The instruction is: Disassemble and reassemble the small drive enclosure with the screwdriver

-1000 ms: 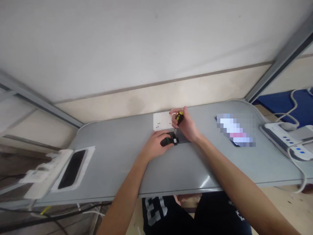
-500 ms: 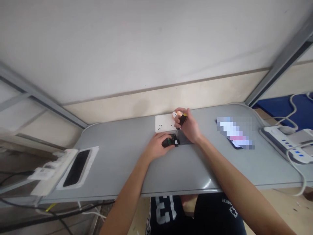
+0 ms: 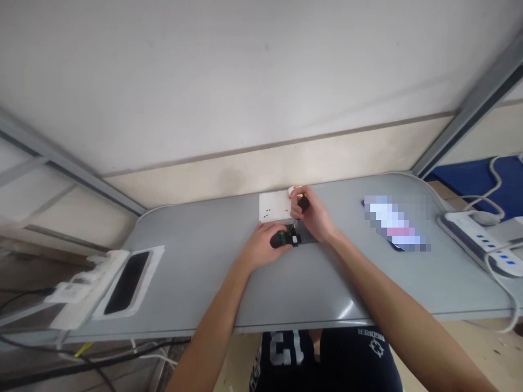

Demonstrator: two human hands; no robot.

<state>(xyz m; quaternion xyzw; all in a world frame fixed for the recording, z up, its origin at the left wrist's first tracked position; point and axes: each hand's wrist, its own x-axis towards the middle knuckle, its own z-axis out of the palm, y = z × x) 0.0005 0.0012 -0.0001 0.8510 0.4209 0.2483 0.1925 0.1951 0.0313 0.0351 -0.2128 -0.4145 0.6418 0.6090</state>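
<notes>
My left hand (image 3: 262, 245) is curled around the left end of a dark electronic device (image 3: 295, 239) with a green circuit board showing, and presses it on the grey table. My right hand (image 3: 312, 215) grips the dark handle of a screwdriver (image 3: 303, 203). Its thin shaft slants down to the board; whether the tip sits in a screw is too small to tell. Behind the device lies a white sheet (image 3: 273, 204) bearing several tiny dark screws (image 3: 267, 211). A small white and orange object (image 3: 292, 190) stands partly hidden behind my right fingers.
On the grey table (image 3: 196, 261), a phone (image 3: 394, 226) with a lit, blurred screen lies to the right, beside a power strip (image 3: 482, 239) with cables. At the left, a dark phone (image 3: 127, 282) rests on white material, next to another power strip (image 3: 87, 291). A wall rises behind.
My right hand has turned and sunk slightly, so the screwdriver's handle tilts differently and the orange object is more covered. My left hand stays on the device. The view has shifted slightly.
</notes>
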